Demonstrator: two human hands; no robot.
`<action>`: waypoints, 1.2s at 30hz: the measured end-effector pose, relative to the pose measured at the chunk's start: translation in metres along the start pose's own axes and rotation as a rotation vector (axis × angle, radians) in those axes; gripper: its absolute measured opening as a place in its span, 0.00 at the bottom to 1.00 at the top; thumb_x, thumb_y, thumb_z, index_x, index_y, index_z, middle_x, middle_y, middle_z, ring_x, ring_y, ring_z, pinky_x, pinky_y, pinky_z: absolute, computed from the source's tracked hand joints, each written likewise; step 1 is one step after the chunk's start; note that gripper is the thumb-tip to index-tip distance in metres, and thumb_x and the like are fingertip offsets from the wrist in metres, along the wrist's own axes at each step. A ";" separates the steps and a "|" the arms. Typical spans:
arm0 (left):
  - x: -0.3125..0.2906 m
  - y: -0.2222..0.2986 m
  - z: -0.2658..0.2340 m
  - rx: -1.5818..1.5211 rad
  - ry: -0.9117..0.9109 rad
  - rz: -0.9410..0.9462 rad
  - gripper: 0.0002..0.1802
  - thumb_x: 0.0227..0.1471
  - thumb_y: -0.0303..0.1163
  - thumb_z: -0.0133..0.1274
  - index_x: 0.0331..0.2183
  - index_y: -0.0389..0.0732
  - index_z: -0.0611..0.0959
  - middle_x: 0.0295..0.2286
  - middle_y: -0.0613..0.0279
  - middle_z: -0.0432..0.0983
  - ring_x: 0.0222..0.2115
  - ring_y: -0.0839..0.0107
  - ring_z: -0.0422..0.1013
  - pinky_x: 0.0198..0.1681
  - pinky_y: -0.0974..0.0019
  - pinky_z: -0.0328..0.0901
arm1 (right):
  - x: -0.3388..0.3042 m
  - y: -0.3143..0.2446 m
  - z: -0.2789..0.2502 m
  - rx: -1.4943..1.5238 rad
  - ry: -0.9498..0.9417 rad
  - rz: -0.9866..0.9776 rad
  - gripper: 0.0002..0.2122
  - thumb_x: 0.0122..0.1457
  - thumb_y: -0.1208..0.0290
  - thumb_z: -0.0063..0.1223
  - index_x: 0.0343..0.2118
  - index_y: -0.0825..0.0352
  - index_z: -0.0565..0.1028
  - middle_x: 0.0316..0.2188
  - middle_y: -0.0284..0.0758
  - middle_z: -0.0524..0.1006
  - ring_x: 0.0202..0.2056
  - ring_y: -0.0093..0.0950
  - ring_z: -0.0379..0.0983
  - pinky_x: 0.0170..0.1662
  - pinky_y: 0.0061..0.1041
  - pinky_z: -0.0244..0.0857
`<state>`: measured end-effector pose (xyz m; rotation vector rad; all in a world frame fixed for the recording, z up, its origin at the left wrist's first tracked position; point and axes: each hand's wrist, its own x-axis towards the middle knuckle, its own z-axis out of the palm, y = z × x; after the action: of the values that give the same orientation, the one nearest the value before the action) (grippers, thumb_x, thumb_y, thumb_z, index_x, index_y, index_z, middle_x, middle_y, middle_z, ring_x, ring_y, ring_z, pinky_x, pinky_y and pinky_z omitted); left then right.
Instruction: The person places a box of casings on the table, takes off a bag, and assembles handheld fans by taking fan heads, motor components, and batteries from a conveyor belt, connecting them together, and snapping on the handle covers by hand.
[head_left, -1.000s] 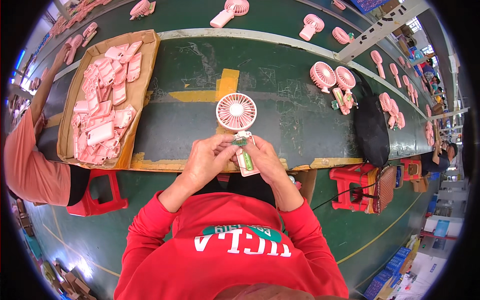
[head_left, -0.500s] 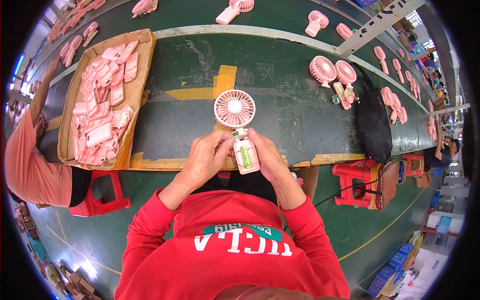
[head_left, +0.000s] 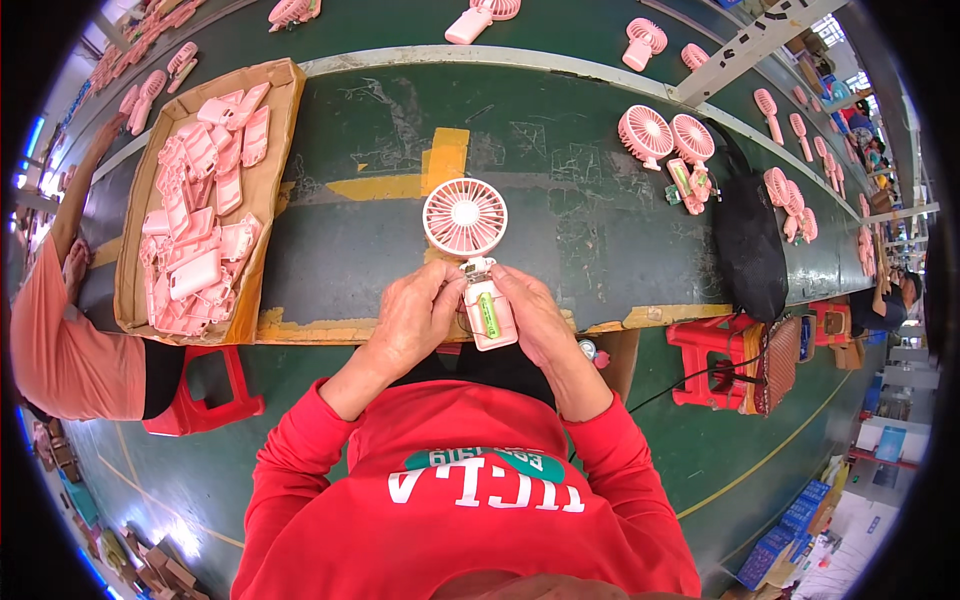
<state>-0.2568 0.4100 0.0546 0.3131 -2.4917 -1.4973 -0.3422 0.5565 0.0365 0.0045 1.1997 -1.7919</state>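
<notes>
A pink handheld fan (head_left: 466,217) is between my hands at the table's front edge, its round grille pointing away from me. Its handle is uncovered and shows a green battery (head_left: 488,315) and a small circuit board near the neck. My left hand (head_left: 415,312) is closed, thumb and forefinger pinching at the left side of the handle's top; a thin dark wire shows by these fingertips. With its fingers around the right side of the handle, my right hand (head_left: 530,312) steadies the fan. Exactly what the left fingertips pinch is hidden.
On the left a cardboard tray (head_left: 285,120) holds many pink shell pieces (head_left: 195,270). Two more fans (head_left: 645,135) with uncovered handles lie at the right, beside a black bag (head_left: 748,245). Beyond a metal rail, several fans lie on a green belt (head_left: 380,30). A co-worker's arm (head_left: 85,190) reaches in at left.
Fans on the belt beyond the rail have shifted slightly to the right. My hands and the fan stay nearly in place. The co-worker's hand at left has moved a little.
</notes>
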 end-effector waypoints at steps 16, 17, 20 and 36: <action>0.000 0.005 0.002 0.275 0.099 0.340 0.15 0.42 0.17 0.52 0.37 0.36 0.77 0.31 0.53 0.73 0.28 0.54 0.73 0.29 0.59 0.68 | 0.001 0.002 -0.005 -0.093 -0.033 0.001 0.16 0.64 0.64 0.38 0.46 0.72 0.67 0.37 0.35 0.75 0.34 0.21 0.73 0.37 0.19 0.70; -0.001 0.006 0.002 0.302 0.081 0.340 0.18 0.40 0.17 0.52 0.38 0.36 0.77 0.31 0.53 0.73 0.29 0.54 0.73 0.29 0.59 0.69 | -0.001 0.000 -0.005 -0.095 -0.035 0.002 0.16 0.64 0.64 0.38 0.46 0.72 0.67 0.37 0.35 0.75 0.34 0.21 0.73 0.37 0.19 0.70; -0.004 0.003 0.001 0.339 0.008 0.396 0.25 0.34 0.18 0.54 0.42 0.34 0.74 0.33 0.54 0.71 0.32 0.55 0.72 0.32 0.59 0.69 | -0.005 -0.003 -0.003 -0.070 -0.123 -0.006 0.15 0.63 0.67 0.40 0.48 0.72 0.66 0.39 0.34 0.73 0.37 0.19 0.72 0.40 0.19 0.68; 0.007 0.016 -0.005 0.419 -0.156 0.374 0.24 0.28 0.23 0.62 0.34 0.35 0.76 0.33 0.55 0.69 0.29 0.54 0.72 0.28 0.56 0.68 | -0.010 -0.001 0.001 -0.308 -0.133 -0.136 0.16 0.61 0.73 0.46 0.50 0.72 0.64 0.39 0.31 0.72 0.39 0.17 0.68 0.42 0.18 0.65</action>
<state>-0.2634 0.4112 0.0711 -0.2083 -2.7749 -0.8837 -0.3369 0.5625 0.0424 -0.3758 1.3934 -1.6759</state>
